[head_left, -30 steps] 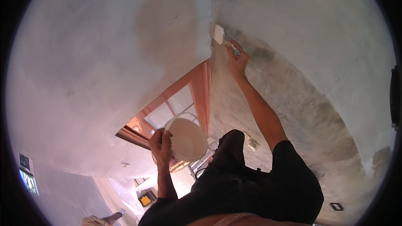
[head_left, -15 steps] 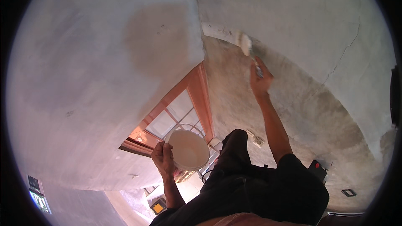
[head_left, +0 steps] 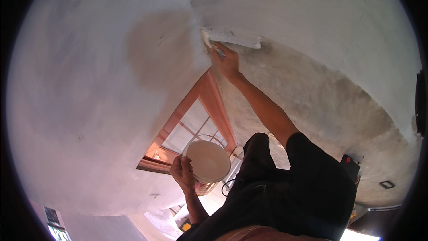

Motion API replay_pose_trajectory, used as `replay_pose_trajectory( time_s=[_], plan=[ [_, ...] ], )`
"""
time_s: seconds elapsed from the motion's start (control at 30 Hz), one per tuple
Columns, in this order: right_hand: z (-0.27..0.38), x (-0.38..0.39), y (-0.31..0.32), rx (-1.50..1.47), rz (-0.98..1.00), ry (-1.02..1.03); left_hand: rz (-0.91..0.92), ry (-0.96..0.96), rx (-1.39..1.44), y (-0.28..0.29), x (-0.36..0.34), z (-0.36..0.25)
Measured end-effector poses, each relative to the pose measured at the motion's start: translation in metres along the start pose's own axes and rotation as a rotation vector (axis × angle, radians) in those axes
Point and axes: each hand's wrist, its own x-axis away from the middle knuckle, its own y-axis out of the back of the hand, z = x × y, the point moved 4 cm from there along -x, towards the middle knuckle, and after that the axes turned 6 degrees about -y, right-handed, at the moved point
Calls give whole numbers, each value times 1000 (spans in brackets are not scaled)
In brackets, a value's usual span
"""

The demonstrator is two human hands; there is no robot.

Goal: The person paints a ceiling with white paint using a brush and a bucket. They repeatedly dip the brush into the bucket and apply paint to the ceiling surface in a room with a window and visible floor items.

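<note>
My left hand [head_left: 183, 172] grips the rim of a white bucket [head_left: 208, 160] at its left side; pale paint shows inside it, and its wire handle stands up behind. Far up, my right hand [head_left: 226, 61] is closed round the handle of a paintbrush [head_left: 207, 39]. The bristles press against the wall in the corner where two walls meet. A fresh white strip [head_left: 243, 38] runs to the right of the brush, above the bare, mottled brown-grey wall [head_left: 285, 78]. My fingers partly hide the brush handle.
Below the corner sits a reddish-brown wooden window frame [head_left: 214, 93] with glass panes. The pale left wall [head_left: 89, 85] carries a darker patch [head_left: 156, 47]. At the right are a black box with a red dot [head_left: 350, 165] and a small dark-rimmed wall fitting [head_left: 387, 184].
My right hand has swept the brush leftward along the wall into the corner, and the white strip shows behind it. The bucket, still in my left hand, appears slightly lower and farther right.
</note>
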Motion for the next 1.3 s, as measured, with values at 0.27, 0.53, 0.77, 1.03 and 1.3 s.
replay_pose_trajectory(
  time_s=[0.27, 0.53, 0.77, 1.03, 1.3],
  plan=[
    [-1, 7, 74, 307, -8, 15, 20, -23, 40, 1, -2, 9],
    [62, 74, 282, 542, -272, -106, 82, -36, 49, -14, -11, 15],
    [130, 104, 344, 801, -453, 6, 134, -43, 107, -24, -21, 22],
    [86, 73, 248, 761, -299, 183, 133, 12, 140, -23, -20, 30],
    [43, 30, 116, 448, -153, 215, 91, -9, 107, -9, -9, 20]
  ],
)
